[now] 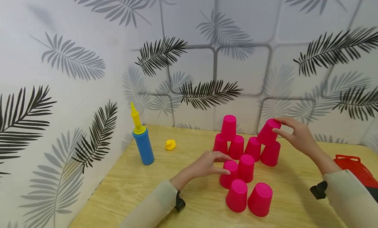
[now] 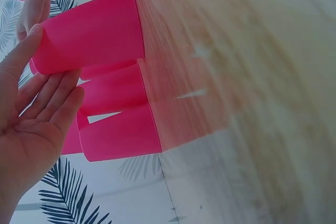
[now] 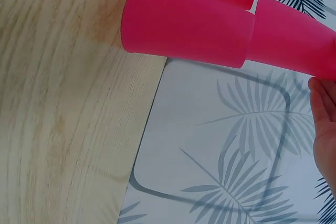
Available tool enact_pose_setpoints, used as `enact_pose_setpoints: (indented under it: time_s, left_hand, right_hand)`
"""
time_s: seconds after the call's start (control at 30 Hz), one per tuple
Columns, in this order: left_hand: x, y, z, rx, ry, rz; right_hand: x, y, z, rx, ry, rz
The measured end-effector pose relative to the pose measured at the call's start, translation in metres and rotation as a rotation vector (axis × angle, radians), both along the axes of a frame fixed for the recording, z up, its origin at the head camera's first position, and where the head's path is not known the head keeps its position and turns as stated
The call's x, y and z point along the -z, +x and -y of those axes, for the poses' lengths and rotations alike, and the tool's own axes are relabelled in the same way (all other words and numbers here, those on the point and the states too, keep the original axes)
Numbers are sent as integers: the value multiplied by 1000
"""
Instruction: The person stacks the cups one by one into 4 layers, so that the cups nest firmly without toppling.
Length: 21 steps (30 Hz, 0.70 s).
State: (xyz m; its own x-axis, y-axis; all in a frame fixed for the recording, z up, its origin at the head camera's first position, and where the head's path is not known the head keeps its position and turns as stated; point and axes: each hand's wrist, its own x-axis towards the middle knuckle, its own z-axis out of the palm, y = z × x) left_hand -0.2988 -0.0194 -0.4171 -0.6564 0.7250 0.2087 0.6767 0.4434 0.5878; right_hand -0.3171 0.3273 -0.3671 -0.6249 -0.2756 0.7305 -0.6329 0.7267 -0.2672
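Observation:
My left hand (image 1: 206,165) grips an upside-down pink cup (image 1: 229,179) near its top, thumb on one side and fingers on the other; the left wrist view shows this cup (image 2: 94,32) standing on the table. Another pink cup (image 1: 245,169) stands beside it. With thumb and fingers, my right hand (image 1: 299,138) pinches the top of a tilted pink cup (image 1: 266,133). Its rim meets a lower cup (image 1: 270,155) at the right, with a second lower cup (image 1: 252,149) alongside. In the right wrist view, part of the right hand (image 3: 326,124) is cut off.
Behind, one pink cup (image 1: 228,128) rests on two others. Two more cups, left (image 1: 237,196) and right (image 1: 260,200), stand in front. A blue and yellow hand pump (image 1: 144,149) and yellow duck (image 1: 170,144) stand left. A red object (image 1: 354,167) lies right; a patterned wall (image 1: 195,67) rises behind.

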Motion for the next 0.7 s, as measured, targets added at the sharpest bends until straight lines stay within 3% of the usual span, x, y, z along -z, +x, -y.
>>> enact_pose_setpoints:
  time_s: [0.2, 0.43, 0.7]
  left_hand:
    - [-1, 0, 1, -1, -1, 12]
    - [0, 3, 3, -8, 8, 43]
    - [-1, 3, 2, -10, 10, 59]
  right_hand:
    - [1, -5, 2, 23, 12, 25]
    - [0, -8, 3, 5, 55, -6]
    - [1, -2, -2, 47, 46, 24]
